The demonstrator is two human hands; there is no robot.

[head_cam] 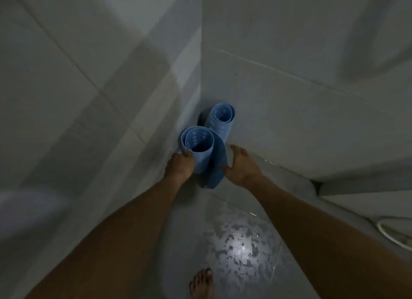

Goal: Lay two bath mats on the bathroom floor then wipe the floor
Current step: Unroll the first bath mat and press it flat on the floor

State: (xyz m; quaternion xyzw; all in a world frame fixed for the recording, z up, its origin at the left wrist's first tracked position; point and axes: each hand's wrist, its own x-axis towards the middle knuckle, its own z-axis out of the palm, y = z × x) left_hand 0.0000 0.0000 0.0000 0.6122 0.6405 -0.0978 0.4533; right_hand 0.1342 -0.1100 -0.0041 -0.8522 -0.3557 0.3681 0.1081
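Observation:
Two blue bath mats stand rolled up on end in the corner where two tiled walls meet. The nearer rolled mat is gripped at its left side by my left hand. Its loose outer flap hangs down on the right, and my right hand presses against that flap with fingers spread. Behind it, right against the corner, the second rolled mat stands untouched. Beneath my arms lies the grey tiled floor, wet and shiny.
Water droplets and a bright light reflection mark the floor. A bare foot stands at the bottom. A white curved fixture edge sits at the right. A low ledge runs along the right wall.

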